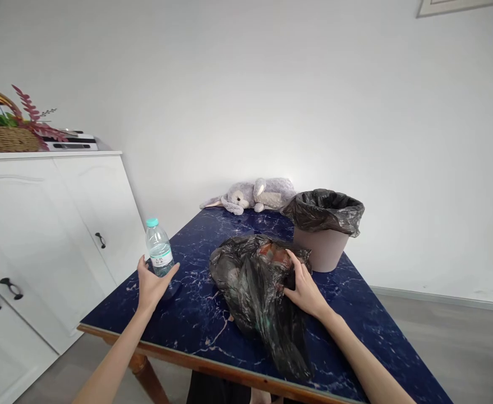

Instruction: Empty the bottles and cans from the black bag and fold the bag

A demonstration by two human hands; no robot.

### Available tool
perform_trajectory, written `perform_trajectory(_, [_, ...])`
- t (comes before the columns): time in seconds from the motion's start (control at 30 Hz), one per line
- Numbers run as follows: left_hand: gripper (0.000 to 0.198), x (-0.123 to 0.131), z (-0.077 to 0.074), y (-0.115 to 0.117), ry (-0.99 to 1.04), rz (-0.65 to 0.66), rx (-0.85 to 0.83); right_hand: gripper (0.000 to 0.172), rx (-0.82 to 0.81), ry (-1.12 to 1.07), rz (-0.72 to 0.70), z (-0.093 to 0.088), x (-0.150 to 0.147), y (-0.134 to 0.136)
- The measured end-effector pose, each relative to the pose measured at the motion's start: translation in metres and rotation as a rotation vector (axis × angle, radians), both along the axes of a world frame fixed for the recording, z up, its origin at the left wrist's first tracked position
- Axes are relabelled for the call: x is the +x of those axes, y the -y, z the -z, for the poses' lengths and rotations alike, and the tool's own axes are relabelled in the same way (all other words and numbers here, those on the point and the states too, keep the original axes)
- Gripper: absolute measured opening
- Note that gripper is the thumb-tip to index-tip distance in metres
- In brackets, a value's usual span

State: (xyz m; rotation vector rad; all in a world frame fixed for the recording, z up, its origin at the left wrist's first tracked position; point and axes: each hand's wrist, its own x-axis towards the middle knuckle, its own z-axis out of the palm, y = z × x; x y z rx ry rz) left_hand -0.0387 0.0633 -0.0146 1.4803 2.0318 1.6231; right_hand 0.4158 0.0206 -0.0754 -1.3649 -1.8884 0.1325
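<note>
At the left of the table stands a clear water bottle with a turquoise cap and a white label. My left hand is just in front of its lower part, thumb on one side and fingers on the other, spread wider than the bottle. A crumpled black plastic bag lies mid-table, with something reddish showing at its top. My right hand is at the bag's right side, thumb and fingers curved around a bunched part of it. What else the bag contains is hard to make out.
Behind the bag to the right stands a pale bin with a black liner. A grey plush rabbit lies at the back of the blue marbled table. To the left is a white cabinet with a flower basket on top.
</note>
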Motion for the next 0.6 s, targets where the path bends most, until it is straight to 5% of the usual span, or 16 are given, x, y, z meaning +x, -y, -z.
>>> perform_trajectory(0.1, [0.107,0.006,-0.001,0.017,-0.001,-0.122,0.08,0.099,0.005,-0.035,-0.024,-0.001,0.0,-0.004])
perform_trajectory(0.2, [0.075,0.025,-0.01,0.045,-0.157,-0.126,0.357,0.098,0.015,-0.015,-0.017,-0.007,-0.003,-0.009])
perform_trajectory(0.27, [0.041,0.049,-0.018,0.067,-0.325,0.023,0.472,0.091,0.032,-0.019,0.024,-0.011,-0.007,-0.009])
perform_trajectory(0.33, [0.015,0.078,-0.024,0.084,-0.469,0.308,0.428,0.083,0.079,-0.067,0.066,-0.014,-0.011,-0.007])
perform_trajectory(0.47, [0.032,0.129,-0.022,0.086,-0.652,0.708,0.217,0.073,0.163,-0.2,0.089,-0.014,-0.014,0.003])
perform_trajectory(0.6, [0.06,0.145,-0.003,0.054,-0.641,0.758,-0.012,0.064,0.09,-0.386,0.232,-0.011,-0.01,0.006])
